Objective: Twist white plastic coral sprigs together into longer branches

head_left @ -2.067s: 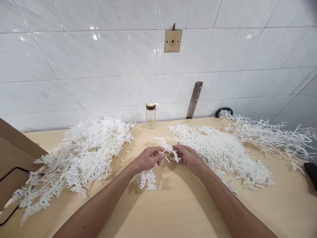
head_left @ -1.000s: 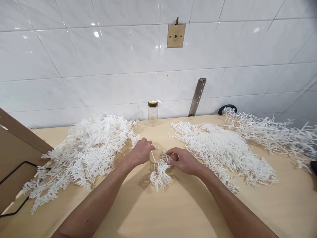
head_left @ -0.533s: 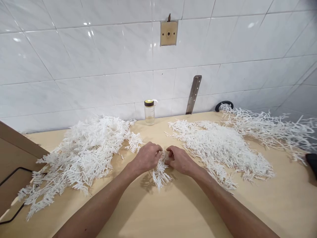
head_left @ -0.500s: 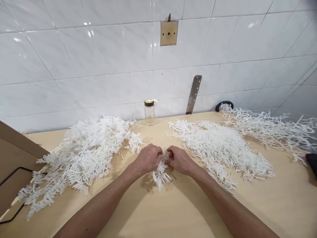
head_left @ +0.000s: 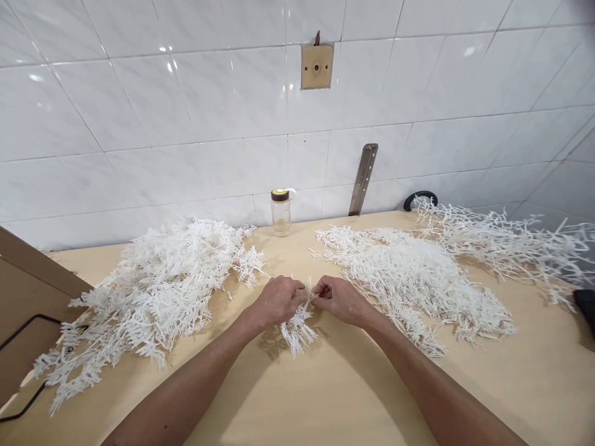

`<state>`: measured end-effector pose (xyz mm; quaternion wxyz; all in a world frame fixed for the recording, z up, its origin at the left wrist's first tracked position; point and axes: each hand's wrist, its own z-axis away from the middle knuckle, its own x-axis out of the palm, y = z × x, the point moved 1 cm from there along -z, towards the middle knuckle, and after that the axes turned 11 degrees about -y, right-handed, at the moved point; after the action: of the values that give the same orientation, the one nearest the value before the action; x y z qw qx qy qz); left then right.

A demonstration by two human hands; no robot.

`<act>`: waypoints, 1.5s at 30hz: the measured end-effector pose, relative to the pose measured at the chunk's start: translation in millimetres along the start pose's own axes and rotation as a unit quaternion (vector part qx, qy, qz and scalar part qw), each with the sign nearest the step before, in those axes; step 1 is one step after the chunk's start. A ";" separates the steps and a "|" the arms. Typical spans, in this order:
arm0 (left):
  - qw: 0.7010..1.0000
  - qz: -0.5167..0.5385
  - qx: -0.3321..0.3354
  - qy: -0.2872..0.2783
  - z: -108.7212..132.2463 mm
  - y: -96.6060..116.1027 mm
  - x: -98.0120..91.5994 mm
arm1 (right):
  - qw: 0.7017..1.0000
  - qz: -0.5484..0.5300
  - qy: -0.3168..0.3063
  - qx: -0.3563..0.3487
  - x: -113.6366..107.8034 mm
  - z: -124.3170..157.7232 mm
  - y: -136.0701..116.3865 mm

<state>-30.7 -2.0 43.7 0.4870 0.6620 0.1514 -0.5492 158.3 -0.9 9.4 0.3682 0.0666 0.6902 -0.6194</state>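
White plastic sprig is held low over the middle of the wooden table, its branched end fanned downward at the tabletop; contact with the wood cannot be told. Bare wood lies open toward the near edge, in front of and between the forearms, with wide room there. Room is narrower at the sides: the left pile of white sprigs is spread near the left hand, and the right pile of white sprigs lies just beside the right hand. A looser heap of thinner stems is strewn along the far right, reaching toward the table's right edge.

Both hands are closed on the sprig's upper end, fingertips pinched narrowly, knuckles facing each other and nearly touching. The sprig's top is hidden between the fingers.

Farther back, a clear jar with a dark lid is stood upright against the tiled wall, in the gap between the piles. A metal strip is leaned on the wall.
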 end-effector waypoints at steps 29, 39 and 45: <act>0.981 0.166 -0.039 0.089 -0.8 8.5 2.4 | 0.901 -0.431 0.016 -0.047 2.1 -3.8 -4.4; 0.967 0.227 -0.023 0.112 -0.8 6.5 -1.3 | 0.948 -0.312 0.054 -0.027 1.2 -3.9 -2.1; 0.937 0.349 0.015 0.029 2.2 14.2 -6.0 | 0.950 -0.294 0.103 -0.032 -3.8 -5.3 3.4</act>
<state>-23.6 -8.5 55.9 0.6334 0.6961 -0.0831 -0.3276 160.6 6.1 8.7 0.0987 -0.0874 0.7326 -0.6677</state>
